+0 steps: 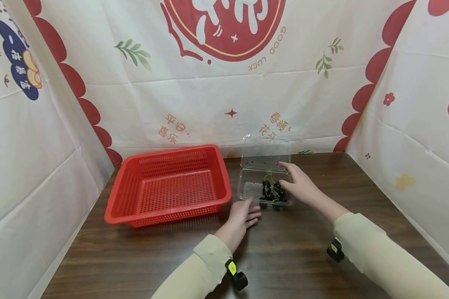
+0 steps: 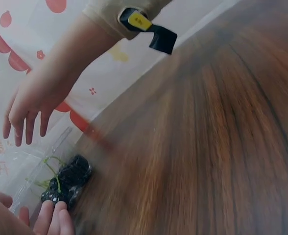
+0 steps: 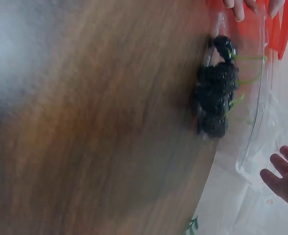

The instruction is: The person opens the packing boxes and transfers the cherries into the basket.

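Note:
A clear plastic clamshell box lies on the table with its lid raised at the back. In its right half sit several dark, shiny, cherry-like fruits with thin green stems. My left hand is at the box's front left corner, fingers loosely bent, thumb by the rim. My right hand hovers at the box's right side, fingers spread over the fruits' edge, holding nothing. In the right wrist view, the right hand shows spread fingers beside the box, apart from the fruits.
A red plastic basket with perforated walls stands left of the box, its inside bare. The dark wooden table ends at a printed white cloth behind and at both sides.

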### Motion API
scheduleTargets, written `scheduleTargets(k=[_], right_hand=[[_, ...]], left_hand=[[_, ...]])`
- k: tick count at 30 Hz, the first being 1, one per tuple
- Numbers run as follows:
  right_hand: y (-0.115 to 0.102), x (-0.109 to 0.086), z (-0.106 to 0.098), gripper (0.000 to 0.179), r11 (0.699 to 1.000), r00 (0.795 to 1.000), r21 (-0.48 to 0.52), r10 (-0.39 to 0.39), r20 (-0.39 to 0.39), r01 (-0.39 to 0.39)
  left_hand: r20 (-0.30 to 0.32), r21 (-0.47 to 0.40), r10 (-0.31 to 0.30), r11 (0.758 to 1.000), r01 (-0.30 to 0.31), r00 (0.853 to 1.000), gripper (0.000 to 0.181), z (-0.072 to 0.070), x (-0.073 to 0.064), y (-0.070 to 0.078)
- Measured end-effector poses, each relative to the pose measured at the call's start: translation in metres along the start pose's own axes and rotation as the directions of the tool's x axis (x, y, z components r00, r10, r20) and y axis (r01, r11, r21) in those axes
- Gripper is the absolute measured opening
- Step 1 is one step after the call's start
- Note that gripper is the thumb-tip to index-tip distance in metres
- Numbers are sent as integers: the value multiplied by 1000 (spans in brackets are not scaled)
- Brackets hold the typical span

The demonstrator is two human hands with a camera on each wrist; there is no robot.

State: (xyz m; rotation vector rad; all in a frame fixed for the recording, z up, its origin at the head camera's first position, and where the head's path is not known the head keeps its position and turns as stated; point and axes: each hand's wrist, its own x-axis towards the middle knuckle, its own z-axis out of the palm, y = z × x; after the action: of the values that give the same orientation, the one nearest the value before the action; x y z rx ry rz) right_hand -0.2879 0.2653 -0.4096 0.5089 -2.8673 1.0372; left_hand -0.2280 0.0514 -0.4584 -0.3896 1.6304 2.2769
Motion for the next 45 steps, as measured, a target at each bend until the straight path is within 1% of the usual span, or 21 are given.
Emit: scheduleTargets(k=[4,8,10,12,14,16,19,21,22,24,25,27,28,31,32,34,37,40,42,43,45], right_hand=[[-5,-6,4,60,999,999,-10,-45,11,45],[-10,-10,6,52,992,994,-53,-111,8,112],[-13,-12,7,47,986,990,-80,-144,6,144],[-15,-13,7,41,980,985,-103,-171,5,170],[-17,-15,8,38,974,981,-121,-191,10,191],[-19,-16,8,35,970,980,-137,-199,16,200],[-22,-17,9,31,952,970,-187,-240,25,241],[-24,-17,9,28,933,962,-235,-273,28,272],[-25,-17,9,26,920,956,-262,-293,29,290],[-27,-17,8,24,898,946,-305,-324,31,318],[-28,-17,7,23,889,942,-320,-335,33,327],[-30,-17,5,22,877,937,-341,-347,37,338],[-30,-17,4,22,873,937,-350,-348,40,339],[-32,-17,0,21,868,939,-368,-338,58,335],[-33,-17,-1,21,865,941,-375,-332,68,333],[-34,-16,-3,22,863,945,-387,-315,90,325],[-35,-16,-6,25,859,947,-399,-296,123,321],[-35,-15,-8,25,851,943,-408,-298,146,332],[-35,-15,-8,23,843,938,-411,-310,154,346],[-35,-15,-9,22,841,936,-411,-316,157,352],[-35,-16,-9,20,839,932,-406,-323,162,362]], left_hand=[[3,92,-15,996,15,1000,35,-5,-2,2],[18,171,-39,985,35,999,26,-9,-5,5],[41,216,-41,976,32,998,23,-11,-6,6],[83,275,-37,961,13,996,21,-12,-8,8],[131,343,-24,939,-23,991,20,-13,-10,11],[186,412,-3,908,-76,982,19,-14,-12,14],[272,501,39,847,-176,961,20,-17,-15,20],[327,555,79,790,-260,942,21,-21,-18,24],[350,587,103,751,-304,931,22,-23,-20,26],[388,647,148,659,-383,910,22,-28,-23,30],[400,678,169,607,-415,901,21,-31,-26,32],[420,729,209,502,-465,883,20,-35,-30,36],[430,746,228,454,-486,873,19,-37,-33,39],[458,772,276,349,-532,845,16,-42,-41,46],[466,775,293,321,-545,835,15,-43,-44,48],[486,773,331,268,-575,808,13,-46,-49,53],[514,772,394,174,-611,762,11,-49,-57,59],[534,768,474,74,-636,700,10,-55,-66,67],[535,766,538,16,-643,651,9,-61,-69,73],[532,764,568,-2,-646,628,7,-65,-70,76],[514,767,620,-21,-642,593,6,-74,-70,80]])
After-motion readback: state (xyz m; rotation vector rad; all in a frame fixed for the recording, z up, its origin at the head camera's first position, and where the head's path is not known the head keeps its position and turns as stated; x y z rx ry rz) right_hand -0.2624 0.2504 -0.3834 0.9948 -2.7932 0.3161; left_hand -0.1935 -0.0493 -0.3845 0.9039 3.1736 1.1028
